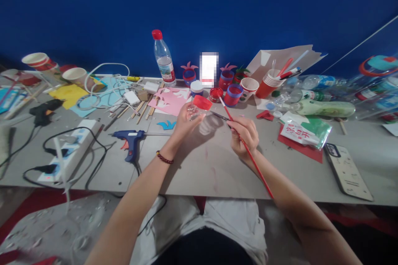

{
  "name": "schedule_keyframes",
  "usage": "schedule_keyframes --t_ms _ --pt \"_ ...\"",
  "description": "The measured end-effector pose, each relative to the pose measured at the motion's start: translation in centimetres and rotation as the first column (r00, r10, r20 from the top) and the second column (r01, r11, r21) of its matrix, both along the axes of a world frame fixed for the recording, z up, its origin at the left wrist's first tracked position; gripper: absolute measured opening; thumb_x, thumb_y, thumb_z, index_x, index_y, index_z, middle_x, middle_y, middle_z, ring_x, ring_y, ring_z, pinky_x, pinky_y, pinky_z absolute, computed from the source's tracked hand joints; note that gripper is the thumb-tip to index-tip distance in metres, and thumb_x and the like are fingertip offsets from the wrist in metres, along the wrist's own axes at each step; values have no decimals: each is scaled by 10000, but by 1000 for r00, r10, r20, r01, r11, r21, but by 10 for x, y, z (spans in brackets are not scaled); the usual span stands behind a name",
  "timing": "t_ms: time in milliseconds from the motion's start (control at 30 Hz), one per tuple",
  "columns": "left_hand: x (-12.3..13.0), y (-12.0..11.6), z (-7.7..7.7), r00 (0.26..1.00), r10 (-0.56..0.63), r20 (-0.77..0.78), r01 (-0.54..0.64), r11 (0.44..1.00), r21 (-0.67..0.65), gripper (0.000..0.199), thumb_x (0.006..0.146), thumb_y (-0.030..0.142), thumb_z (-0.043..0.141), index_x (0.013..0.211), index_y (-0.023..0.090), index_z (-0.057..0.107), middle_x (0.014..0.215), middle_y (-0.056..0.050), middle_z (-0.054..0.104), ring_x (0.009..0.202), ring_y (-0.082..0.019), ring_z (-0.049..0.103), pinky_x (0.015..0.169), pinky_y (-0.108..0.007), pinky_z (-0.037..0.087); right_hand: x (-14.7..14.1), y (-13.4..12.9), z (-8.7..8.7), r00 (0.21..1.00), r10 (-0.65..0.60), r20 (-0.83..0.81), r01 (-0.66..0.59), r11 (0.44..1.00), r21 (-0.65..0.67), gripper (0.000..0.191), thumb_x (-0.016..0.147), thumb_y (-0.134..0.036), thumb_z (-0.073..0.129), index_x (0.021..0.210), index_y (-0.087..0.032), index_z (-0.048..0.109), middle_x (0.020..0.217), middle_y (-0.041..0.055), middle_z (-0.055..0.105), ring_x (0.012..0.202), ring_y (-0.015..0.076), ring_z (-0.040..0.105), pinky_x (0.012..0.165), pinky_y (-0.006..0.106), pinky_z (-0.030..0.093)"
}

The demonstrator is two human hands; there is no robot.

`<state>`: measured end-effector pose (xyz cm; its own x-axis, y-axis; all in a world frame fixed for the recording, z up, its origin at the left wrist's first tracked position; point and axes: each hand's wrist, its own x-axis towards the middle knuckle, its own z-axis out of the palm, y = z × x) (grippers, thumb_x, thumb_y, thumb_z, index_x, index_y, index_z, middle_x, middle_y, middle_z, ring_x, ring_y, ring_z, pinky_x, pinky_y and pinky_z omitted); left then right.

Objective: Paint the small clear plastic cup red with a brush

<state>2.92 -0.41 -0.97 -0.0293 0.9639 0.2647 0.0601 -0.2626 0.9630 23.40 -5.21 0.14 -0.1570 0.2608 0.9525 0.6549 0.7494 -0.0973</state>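
My left hand is closed round a clear plastic piece with a red band, held above the table. In my right hand is a long red brush, its handle slanting down toward my forearm. A second, dark thin brush also runs from my right fingers toward the clear piece. Just beyond the hands stand an open jar of red paint, a white-lidded jar and a red cup with a blue rim.
A blue glue gun and a power strip with cables lie at the left. Behind stands a bottle. Stacked cups, plastic bottles and a phone occupy the right.
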Motion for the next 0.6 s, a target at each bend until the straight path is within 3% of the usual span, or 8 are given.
schedule_keyframes --t_ms 100,267,467,600 --pt "0 2 6 953 -125 276 174 971 -161 387 742 425 805 1015 206 641 1030 -76 693 962 -235 673 930 -417 515 0 0 -2 1000 -24 -9 24 1000 -11 311 973 -157 517 1231 -268 651 1018 67 737 893 201 718 810 358 585" --pt "0 4 8 799 -106 592 307 919 -249 364 718 441 800 967 218 657 942 -47 726 923 -221 704 983 -422 512 -1 0 -4 999 -50 15 50 999 -21 311 960 -138 523 1216 -270 641 1044 75 724 911 203 717 812 361 589" --pt "-3 3 15 678 -1 735 381 855 -351 375 742 481 693 986 197 681 976 -88 750 954 -275 721 997 -463 516 -1 -1 -8 997 -55 52 57 997 -56 374 942 -112 519 1252 -287 632 1122 77 700 971 202 705 858 369 584" --pt "-5 2 18 617 8 787 430 834 -345 358 721 466 660 946 188 691 938 -84 756 848 -252 721 931 -443 548 -1 -4 -10 996 -62 71 69 993 -99 418 941 -104 511 1287 -314 618 1164 71 691 997 203 702 891 379 577"
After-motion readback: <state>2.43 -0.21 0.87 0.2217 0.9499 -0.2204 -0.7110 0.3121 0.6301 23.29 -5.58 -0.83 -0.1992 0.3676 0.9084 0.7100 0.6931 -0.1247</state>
